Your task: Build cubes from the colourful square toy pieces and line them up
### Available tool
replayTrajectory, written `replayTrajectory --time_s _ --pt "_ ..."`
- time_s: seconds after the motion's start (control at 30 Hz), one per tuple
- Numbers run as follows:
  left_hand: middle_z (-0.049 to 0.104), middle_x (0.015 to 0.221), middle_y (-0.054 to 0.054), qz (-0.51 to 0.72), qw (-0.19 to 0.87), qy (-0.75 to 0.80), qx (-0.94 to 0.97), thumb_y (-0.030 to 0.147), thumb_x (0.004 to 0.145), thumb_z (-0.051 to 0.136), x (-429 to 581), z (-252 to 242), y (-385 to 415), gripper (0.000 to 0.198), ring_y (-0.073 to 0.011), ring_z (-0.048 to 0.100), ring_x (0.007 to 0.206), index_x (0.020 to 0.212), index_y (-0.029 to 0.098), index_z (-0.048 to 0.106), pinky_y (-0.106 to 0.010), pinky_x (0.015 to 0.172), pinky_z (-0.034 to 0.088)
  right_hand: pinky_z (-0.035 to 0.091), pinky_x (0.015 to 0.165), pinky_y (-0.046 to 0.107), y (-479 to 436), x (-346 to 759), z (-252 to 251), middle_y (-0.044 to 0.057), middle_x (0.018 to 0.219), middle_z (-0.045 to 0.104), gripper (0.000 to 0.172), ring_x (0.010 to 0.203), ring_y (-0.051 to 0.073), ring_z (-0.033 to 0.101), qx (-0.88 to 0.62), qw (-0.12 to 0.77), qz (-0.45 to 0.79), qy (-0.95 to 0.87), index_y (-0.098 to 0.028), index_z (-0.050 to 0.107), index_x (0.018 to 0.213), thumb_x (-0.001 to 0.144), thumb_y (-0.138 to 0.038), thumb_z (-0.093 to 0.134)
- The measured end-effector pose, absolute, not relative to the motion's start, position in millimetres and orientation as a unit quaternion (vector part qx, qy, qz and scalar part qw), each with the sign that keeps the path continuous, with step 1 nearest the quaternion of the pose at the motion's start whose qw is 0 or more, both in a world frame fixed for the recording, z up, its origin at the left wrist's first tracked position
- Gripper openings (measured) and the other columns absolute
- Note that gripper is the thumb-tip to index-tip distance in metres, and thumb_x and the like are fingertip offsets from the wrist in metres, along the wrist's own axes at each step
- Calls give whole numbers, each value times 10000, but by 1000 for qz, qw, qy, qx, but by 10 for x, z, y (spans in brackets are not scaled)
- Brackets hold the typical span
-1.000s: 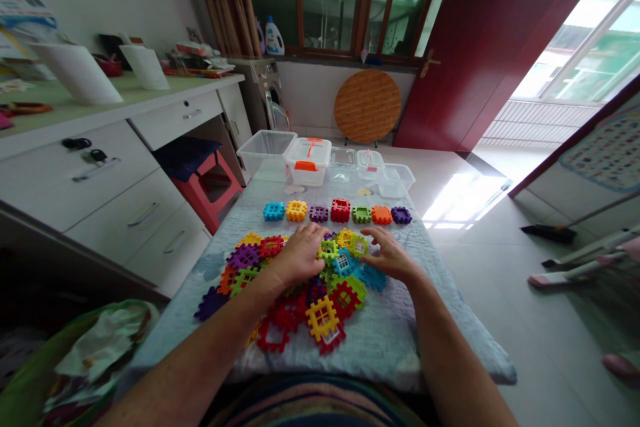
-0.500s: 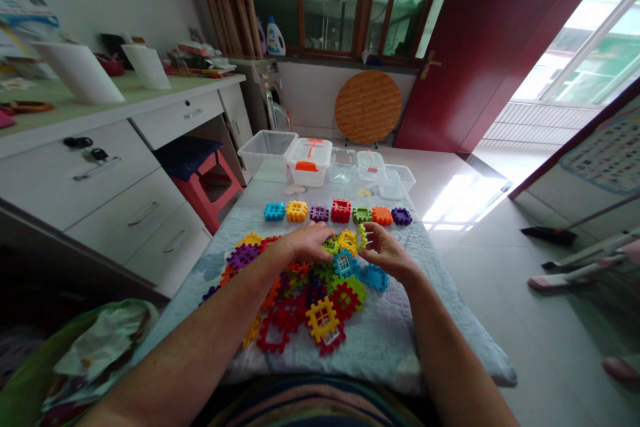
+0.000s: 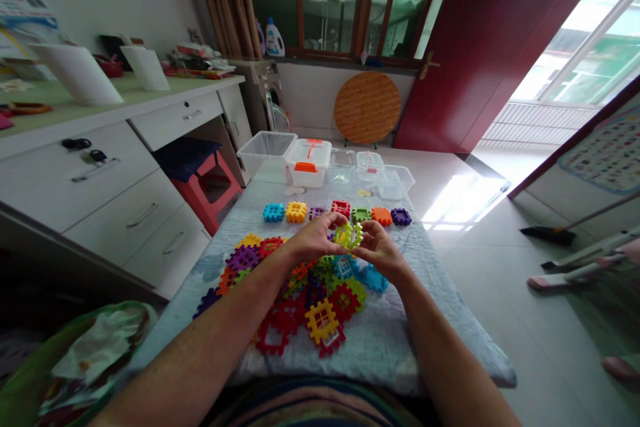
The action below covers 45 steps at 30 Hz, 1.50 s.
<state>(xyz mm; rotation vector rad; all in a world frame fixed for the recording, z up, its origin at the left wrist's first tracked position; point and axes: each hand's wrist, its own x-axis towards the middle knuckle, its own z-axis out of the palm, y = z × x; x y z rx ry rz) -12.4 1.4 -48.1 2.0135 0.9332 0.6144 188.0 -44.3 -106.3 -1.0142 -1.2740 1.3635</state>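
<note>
My left hand [image 3: 313,238] and my right hand [image 3: 379,250] meet above a pile of coloured interlocking plastic tiles [image 3: 305,293] on a pale blue cloth-covered table [image 3: 440,327]. Both pinch light-green tiles [image 3: 349,235], held together between their fingertips just above the pile. Behind the hands stands a row of assembled small cubes [image 3: 296,211] in blue, yellow, purple, red, green, orange and purple.
Clear plastic boxes [image 3: 267,149], one with an orange latch [image 3: 309,162], stand at the table's far end. White drawers [image 3: 100,187] and a red stool [image 3: 210,180] are on the left. A round wooden board [image 3: 367,107] leans on the far wall. A broom [image 3: 555,232] lies on the floor at right.
Both hands rose from the pile, each taking a light-green tile, and brought the pieces together in the air nearer the row of cubes.
</note>
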Motion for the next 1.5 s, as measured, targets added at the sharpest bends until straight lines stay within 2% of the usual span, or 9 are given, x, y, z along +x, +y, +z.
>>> replayTrajectory --time_s 0.13,0.33,0.5,0.67,0.87,1.03,1.13,1.3,1.5 --pt "627 1025 -35 268 470 357 761 257 560 837 -40 -556 -52 598 -175 580 911 1099 191 586 -295 806 475 516 728 307 -473 1832 -1026 -34 831 632 548 773 153 651 -393 484 578 -526 -274 436 1003 638 -366 835" --pt "613 1045 -47 287 425 366 777 298 591 838 -27 -535 -82 568 -180 584 913 1099 189 609 -309 821 487 507 773 308 -514 1829 -950 -19 885 666 505 828 153 659 -362 476 607 -523 -278 475 1030 670 -374 816" --pt "613 1052 -63 291 382 359 801 305 629 820 -33 -510 -118 509 -200 593 948 1085 173 638 -332 853 489 504 749 303 -527 1827 -937 -15 892 670 428 826 151 655 -364 482 601 -524 -278 498 1028 715 -371 774" --pt "631 1111 -79 303 383 356 797 303 662 791 -30 -552 -133 518 -216 607 1011 1139 181 629 -331 864 503 516 750 303 -526 1828 -940 -14 899 668 415 850 158 659 -362 484 600 -524 -276 522 1034 716 -370 772" --pt "652 1101 -78 309 364 361 801 320 656 793 -45 -539 -172 517 -219 626 993 1126 175 635 -333 885 514 520 825 335 -544 1858 -895 6 974 665 335 924 172 652 -369 483 591 -531 -268 580 1041 749 -319 734" --pt "642 1128 -76 327 328 393 794 329 665 772 -374 -397 -64 517 -203 633 977 1134 174 620 -328 877 523 512 704 307 -525 1987 -859 32 1032 634 243 867 169 638 -447 509 502 -538 -236 614 989 754 -269 667" --pt "658 1095 -65 333 290 452 775 357 669 754 -813 -323 149 540 -197 645 948 1155 176 604 -329 869 523 491 620 290 -479 2103 -911 33 968 631 207 756 153 619 -514 525 426 -529 -216 616 929 727 -259 635" --pt "675 1055 -76 243 162 570 768 353 642 733 -1623 -381 605 556 -223 650 888 1146 163 597 -333 808 523 472 556 294 -387 2212 -1068 41 857 649 192 655 159 606 -586 504 334 -540 -200 614 882 710 -278 578" --pt "658 1144 -114 27 61 598 798 287 629 690 -1961 -618 941 560 -253 616 1035 1159 142 581 -309 888 473 480 591 307 -334 2238 -1223 35 811 665 212 613 158 599 -629 431 263 -591 -199 624 884 738 -326 540"
